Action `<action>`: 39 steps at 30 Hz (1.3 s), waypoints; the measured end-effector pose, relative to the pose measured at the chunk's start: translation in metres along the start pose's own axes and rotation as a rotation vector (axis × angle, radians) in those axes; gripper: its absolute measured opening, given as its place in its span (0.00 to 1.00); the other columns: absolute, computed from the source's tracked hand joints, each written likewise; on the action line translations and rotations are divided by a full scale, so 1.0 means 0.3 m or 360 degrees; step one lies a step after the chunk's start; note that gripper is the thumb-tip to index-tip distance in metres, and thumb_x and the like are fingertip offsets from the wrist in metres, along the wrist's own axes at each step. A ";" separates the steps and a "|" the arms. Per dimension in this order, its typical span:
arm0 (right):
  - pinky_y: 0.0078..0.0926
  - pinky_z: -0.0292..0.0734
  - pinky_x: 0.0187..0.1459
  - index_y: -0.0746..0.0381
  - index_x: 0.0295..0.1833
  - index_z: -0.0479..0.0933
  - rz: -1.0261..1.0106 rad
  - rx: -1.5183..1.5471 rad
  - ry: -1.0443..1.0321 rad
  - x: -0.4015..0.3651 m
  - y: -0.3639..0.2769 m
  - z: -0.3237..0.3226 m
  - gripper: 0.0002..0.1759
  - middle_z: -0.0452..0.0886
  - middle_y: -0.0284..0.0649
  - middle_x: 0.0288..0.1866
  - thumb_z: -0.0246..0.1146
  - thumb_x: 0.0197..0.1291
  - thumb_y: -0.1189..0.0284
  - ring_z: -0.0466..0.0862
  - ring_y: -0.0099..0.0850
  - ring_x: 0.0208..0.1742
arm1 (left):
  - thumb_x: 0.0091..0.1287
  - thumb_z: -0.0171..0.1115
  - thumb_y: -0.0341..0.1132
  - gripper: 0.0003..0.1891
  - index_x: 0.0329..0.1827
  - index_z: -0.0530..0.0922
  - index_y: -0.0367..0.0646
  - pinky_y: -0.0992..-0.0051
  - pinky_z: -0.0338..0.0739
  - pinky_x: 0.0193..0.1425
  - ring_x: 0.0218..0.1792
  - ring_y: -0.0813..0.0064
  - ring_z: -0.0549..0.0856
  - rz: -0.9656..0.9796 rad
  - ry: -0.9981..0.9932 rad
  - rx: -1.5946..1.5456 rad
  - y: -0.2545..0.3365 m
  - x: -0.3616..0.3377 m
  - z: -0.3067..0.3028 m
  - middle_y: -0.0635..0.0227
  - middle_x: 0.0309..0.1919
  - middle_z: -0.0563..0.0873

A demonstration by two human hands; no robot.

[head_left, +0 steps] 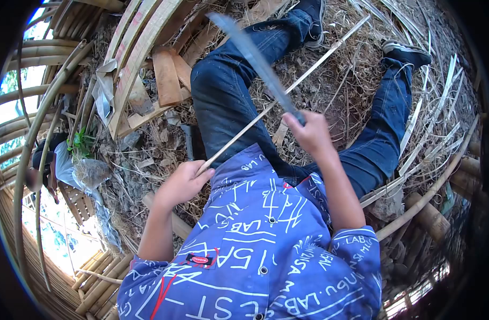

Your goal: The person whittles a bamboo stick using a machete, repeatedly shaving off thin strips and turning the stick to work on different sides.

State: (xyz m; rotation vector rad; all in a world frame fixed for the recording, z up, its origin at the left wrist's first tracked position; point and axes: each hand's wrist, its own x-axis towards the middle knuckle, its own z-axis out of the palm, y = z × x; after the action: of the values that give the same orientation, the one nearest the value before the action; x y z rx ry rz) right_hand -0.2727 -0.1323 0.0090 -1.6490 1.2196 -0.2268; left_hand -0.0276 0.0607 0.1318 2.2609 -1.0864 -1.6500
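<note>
My left hand (180, 185) is closed round the near end of a thin bamboo strip (246, 128), beside the hem of the blue printed shirt. The strip runs diagonally up and away, over my bent leg to the ground between my feet. In my right hand (312, 136) is a long knife (251, 53), held by its handle, which my fingers mostly hide. Its blade, slightly blurred, points up and left, crossing over the strip in this view. The thumb lies along the handle.
Fibre shavings (330, 74) cover the soil between my legs. Wooden boards (167, 77) and curved planks lie left of my knee. Long split strips (442, 114) lie on the right. Bamboo poles (42, 50) frame the left side, where another person (60, 160) is beyond.
</note>
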 end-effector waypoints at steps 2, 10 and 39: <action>0.44 0.79 0.33 0.66 0.29 0.84 -0.0130 -0.0032 -0.0148 -0.067 -0.061 0.045 0.35 0.82 0.53 0.22 0.64 0.56 0.39 0.86 0.50 0.28 | 0.75 0.59 0.39 0.16 0.35 0.78 0.33 0.72 0.68 0.28 0.24 0.82 0.71 0.0003 -0.0003 -0.0096 0.011 0.019 0.017 0.72 0.18 0.75; 0.48 0.80 0.32 0.65 0.27 0.83 -0.0657 -0.0242 -0.0402 -0.179 -0.158 0.154 0.37 0.80 0.54 0.20 0.62 0.56 0.37 0.83 0.54 0.26 | 0.77 0.54 0.39 0.16 0.48 0.81 0.32 0.73 0.75 0.40 0.33 0.82 0.78 0.0151 -0.0082 -0.0252 -0.035 0.050 0.056 0.66 0.30 0.85; 0.47 0.78 0.45 0.65 0.31 0.84 0.0325 -0.0682 0.0195 0.130 0.254 -0.347 0.40 0.85 0.56 0.30 0.57 0.60 0.34 0.86 0.53 0.40 | 0.77 0.54 0.39 0.15 0.31 0.72 0.41 0.76 0.63 0.28 0.25 0.86 0.67 0.0022 -0.0144 -0.0139 -0.044 -0.019 -0.031 0.81 0.20 0.68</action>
State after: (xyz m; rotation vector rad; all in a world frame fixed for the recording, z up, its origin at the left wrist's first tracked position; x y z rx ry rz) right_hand -0.3678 -0.2234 -0.0197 -1.8745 1.6014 0.0689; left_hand -0.0140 0.0711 0.1333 2.1393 -1.0248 -1.7740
